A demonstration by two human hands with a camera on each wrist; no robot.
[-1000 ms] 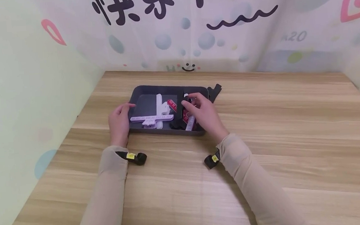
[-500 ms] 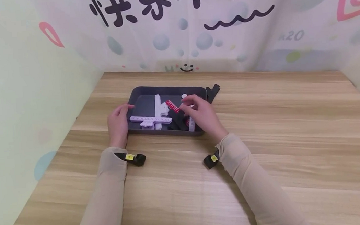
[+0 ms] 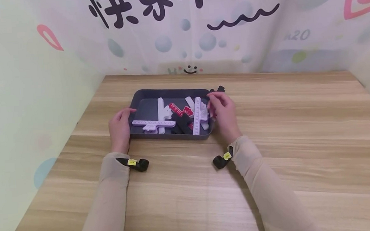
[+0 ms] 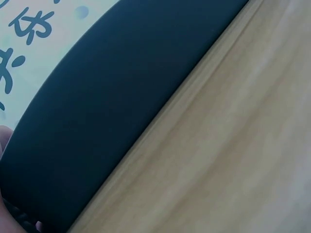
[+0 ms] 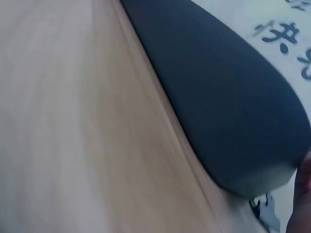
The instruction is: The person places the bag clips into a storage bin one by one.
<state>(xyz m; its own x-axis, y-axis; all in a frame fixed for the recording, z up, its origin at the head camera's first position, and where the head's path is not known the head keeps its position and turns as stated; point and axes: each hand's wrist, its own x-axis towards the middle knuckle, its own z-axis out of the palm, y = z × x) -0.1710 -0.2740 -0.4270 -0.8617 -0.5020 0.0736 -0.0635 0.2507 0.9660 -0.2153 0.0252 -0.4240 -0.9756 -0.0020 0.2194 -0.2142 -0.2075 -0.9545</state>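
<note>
A dark grey rectangular tray stands on the wooden table, holding several long-bar clips. My left hand grips the tray's left end, a fingertip bent over the rim. At the opposite end, my right hand curls at the rim, fingertips reaching its edge. Inside lie a lilac clip across the front left, another lilac clip standing lengthwise at the right, white clips, red clips and black clips heaped between them. Both wrist views show mostly the tray's outer wall, with little of either hand.
A black clip lies on the table behind the right hand, outside the tray. Wooden tabletop extends in front and to the right. A printed cloth hangs along the back, and a pale wall borders the left side.
My right hand has released a black clip onto the pile, then moved right to the tray's right end, uncovering the lilac clip there. My left hand stays at the left end.
</note>
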